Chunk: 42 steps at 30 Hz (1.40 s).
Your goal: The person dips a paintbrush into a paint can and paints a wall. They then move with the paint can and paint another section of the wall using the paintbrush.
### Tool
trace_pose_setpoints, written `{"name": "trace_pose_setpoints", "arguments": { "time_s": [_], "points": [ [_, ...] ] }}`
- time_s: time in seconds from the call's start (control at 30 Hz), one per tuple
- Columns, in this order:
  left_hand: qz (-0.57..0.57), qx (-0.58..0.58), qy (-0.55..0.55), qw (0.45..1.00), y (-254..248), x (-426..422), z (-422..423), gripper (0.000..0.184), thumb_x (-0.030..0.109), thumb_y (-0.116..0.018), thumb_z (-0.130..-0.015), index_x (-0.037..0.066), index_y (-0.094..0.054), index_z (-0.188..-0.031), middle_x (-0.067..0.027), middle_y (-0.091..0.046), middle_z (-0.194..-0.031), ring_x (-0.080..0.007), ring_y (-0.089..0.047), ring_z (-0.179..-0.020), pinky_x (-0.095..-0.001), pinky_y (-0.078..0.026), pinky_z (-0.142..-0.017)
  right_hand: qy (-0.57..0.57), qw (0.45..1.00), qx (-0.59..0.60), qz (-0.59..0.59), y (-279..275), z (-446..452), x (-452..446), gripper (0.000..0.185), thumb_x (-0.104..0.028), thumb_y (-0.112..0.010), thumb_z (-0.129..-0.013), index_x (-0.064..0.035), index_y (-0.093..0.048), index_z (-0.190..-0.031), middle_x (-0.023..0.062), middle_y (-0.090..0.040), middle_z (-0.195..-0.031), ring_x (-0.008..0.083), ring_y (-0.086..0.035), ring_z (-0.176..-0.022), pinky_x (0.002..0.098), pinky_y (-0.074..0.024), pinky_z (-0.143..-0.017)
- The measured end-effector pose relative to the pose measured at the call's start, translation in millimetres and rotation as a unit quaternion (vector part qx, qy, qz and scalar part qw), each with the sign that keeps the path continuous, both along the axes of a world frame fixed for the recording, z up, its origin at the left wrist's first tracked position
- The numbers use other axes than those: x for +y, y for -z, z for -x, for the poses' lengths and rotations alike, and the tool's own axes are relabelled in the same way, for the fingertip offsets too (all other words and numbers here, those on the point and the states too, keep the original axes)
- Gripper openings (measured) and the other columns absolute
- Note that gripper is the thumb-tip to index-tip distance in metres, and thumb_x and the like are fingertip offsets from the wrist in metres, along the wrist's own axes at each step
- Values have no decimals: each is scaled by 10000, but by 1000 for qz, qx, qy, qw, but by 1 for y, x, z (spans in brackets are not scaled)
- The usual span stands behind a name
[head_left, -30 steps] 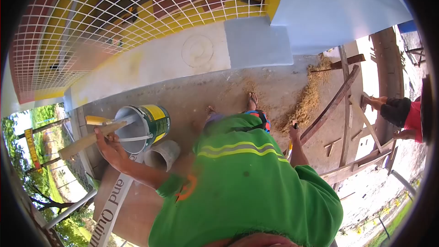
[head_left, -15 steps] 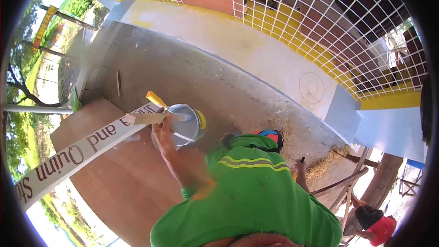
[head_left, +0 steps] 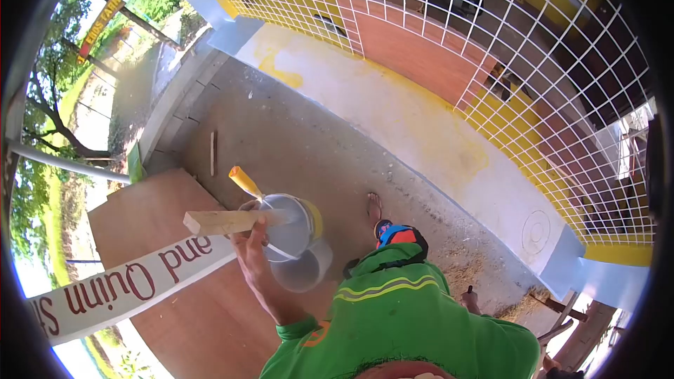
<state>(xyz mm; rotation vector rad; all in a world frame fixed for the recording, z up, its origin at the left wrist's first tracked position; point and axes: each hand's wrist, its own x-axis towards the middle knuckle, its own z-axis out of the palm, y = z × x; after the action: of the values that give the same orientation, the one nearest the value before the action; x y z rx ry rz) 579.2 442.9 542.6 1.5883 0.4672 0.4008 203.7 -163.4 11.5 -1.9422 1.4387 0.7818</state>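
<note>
My left hand (head_left: pixel 251 238) is closed around a pale wooden stick (head_left: pixel 225 222), whose far end reaches over the mouth of a bucket (head_left: pixel 313 219) with grey-blue inside. A white bucket handle hangs beside the fingers. Just above this hand, a yellow-orange handle (head_left: pixel 243 180) points up and away at the bucket's rim. Below the bucket is a grey round container (head_left: pixel 307 270). My right hand (head_left: pixel 470 299), low beside the green sleeve, closes on something with a dark tip; the rest is hidden.
A white wall (head_left: pixel 393 112) with wire mesh (head_left: pixel 554 98) above runs along the right. Brown board (head_left: pixel 168 203) and a lettered white strip (head_left: pixel 140 284) lie at left. Wood shavings (head_left: pixel 523 309) and timbers (head_left: pixel 586 337) are at lower right. A thin stick (head_left: pixel 213 153) lies on the floor.
The view has turned, bringing more brown board and lettered strip into sight. The wooden stick remains in my left hand at the bucket. The other person at right has mostly left the view.
</note>
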Motion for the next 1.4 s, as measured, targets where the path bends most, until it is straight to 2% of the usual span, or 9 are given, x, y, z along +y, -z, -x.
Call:
{"name": "trace_pose_setpoints", "arguments": {
  "time_s": [0.13, 0.2, 0.27, 0.4, 0.6, 0.67, 1.1, 1.33, 1.4],
  "points": [
    [-3, -14, 41, 999, -28, 46, -77, 496, 244, -692, -783, -38, -556, -1168, -61, -618, -883, -35, -422, -580, -181, -311, -496, 104, 993, 20, -52, -51, -117, 111, 173, -150, -592, -807, -40, -541, -685, 49, -475, -505, 221, -449, -353, 361, -336, -345],
    [2, -4, 60, 998, -49, 61, -126, 490, 228, -689, -785, -38, -554, -1174, -63, -616, -884, -33, -421, -578, -182, -312, -500, 50, 998, 28, -34, -77, -187, 147, 275, -211, -537, -824, 4, -666, -935, 182, -645, -679, 285, -654, -607, 403, -457, -489],
    [8, 10, 79, 997, -53, 88, -162, 465, 199, -677, -796, -35, -553, -1178, -62, -610, -912, -35, -429, -601, -183, -321, -515, 35, 990, -89, -101, -15, -211, 144, 221, -195, -575, -792, 8, -649, -837, 146, -631, -640, 238, -624, -544, 381, -429, -458],
    [-5, -27, 143, 989, -58, 142, -262, 486, 173, -668, -798, -28, -525, -1217, -64, -640, -966, -20, -400, -555, -189, -306, -492, 151, 975, -155, -48, -74, -310, 207, 155, -157, -574, -805, -62, -527, -691, 23, -486, -505, 160, -450, -358, 337, -363, -343],
    [36, -35, 251, 967, -40, 232, -410, 423, 141, -701, -773, -7, -577, -1149, -27, -609, -954, -56, -450, -673, -218, -343, -596, 175, 982, -74, 7, -49, -350, 303, 135, -144, -556, -806, -96, -536, -682, 7, -462, -493, 154, -425, -348, 346, -329, -331],
    [61, -11, 321, 945, -37, 258, -458, 366, 79, -708, -776, 2, -587, -1112, -40, -601, -1020, -93, -518, -824, -252, -424, -719, 223, 965, -129, -49, -81, -382, 367, 168, -168, -606, -757, -4, -643, -755, 85, -631, -643, 202, -598, -519, 374, -468, -481],
    [-15, -8, 667, 745, -25, 338, -757, 329, 16, -669, -785, 5, -561, -1096, -73, -569, -1177, -115, -552, -952, -263, -463, -803, 381, 923, 44, 2, -210, -505, 766, 334, -275, -607, -778, 23, -648, -922, 137, -661, -762, 305, -657, -694, 413, -516, -597],
    [5, 35, 785, 619, -2, 337, -847, 442, 1, -666, -760, 35, -548, -1184, -67, -578, -1163, -145, -544, -1044, -298, -453, -869, 359, 931, -10, 69, -194, -661, 848, 376, -239, -570, -775, 39, -631, -1020, 263, -611, -1090, 378, -603, -1028, 462, -489, -856],
    [73, 47, 793, 604, 6, 331, -866, 456, -1, -659, -763, 17, -537, -1202, -89, -578, -1172, -160, -548, -1058, -304, -454, -871, 322, 927, -24, 193, -84, -645, 857, 347, -259, -578, -778, 12, -627, -990, 265, -639, -972, 402, -607, -985, 483, -489, -829]
  ]
}}
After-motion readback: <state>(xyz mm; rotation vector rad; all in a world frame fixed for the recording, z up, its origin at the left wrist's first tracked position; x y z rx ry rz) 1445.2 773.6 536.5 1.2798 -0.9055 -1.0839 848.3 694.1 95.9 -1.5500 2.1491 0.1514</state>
